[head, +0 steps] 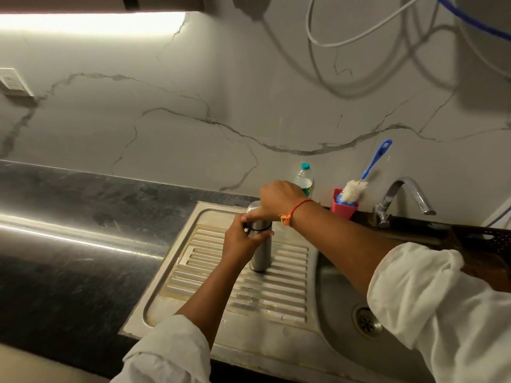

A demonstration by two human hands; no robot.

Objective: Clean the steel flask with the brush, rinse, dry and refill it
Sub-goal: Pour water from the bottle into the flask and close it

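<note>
The right hand [279, 200] covers the top of the steel flask [260, 248], hiding its cap, with its grip closed around that top, while the left hand [241, 241] wraps its grip around the smooth cylindrical body just below a dark band. The flask stands upright on the ribbed steel drainboard [249, 294] set in the dark speckled worktop [83, 217], left of the sink bowl [340, 305]. Behind, a plastic water bottle [303, 178] has an unreadable label, partly hidden by the wrist, and the blue-handled brush [359, 183] with fluffy white bristles leans in a pink cup [345, 208] near the chrome tap [401, 200]
</note>
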